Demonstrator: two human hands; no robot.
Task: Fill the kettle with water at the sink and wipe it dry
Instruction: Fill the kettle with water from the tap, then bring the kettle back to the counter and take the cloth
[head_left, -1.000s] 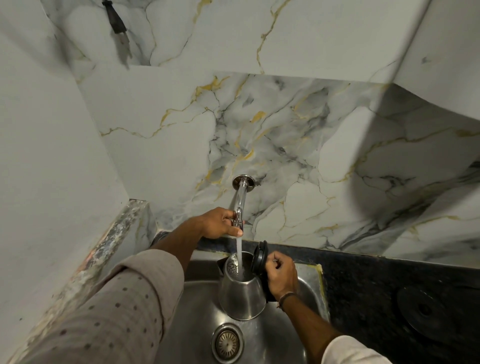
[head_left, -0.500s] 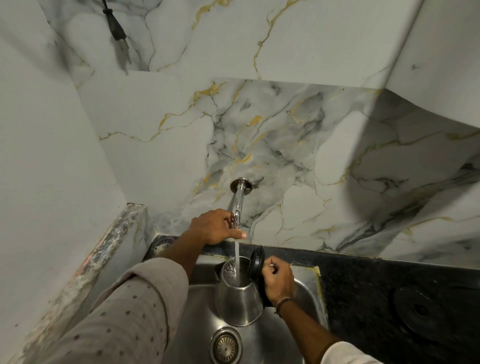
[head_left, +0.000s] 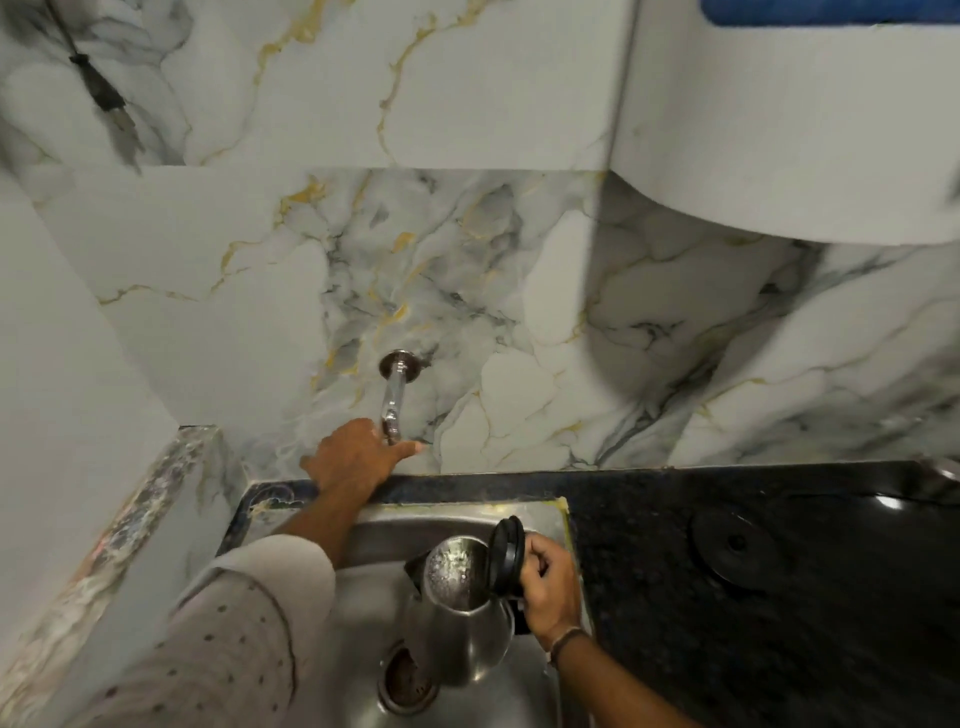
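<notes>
Over the sink (head_left: 545, 512), the right hand (head_left: 551, 590) gripped the open-lidded kettle (head_left: 460, 618); the left hand (head_left: 353, 460), fingers loosely curled, touched the tap (head_left: 393, 400).

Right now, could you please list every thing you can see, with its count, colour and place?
kettle: one, steel with black open lid, held over the sink
sink: one, steel, bottom centre
drain: one, dark, in the sink, left of the kettle
tap: one, chrome, on the marble wall
counter: one, black, right of the sink
kettle base: one, black disc, on the counter
left hand: one, at the tap
right hand: one, grip closed on the kettle handle
</notes>
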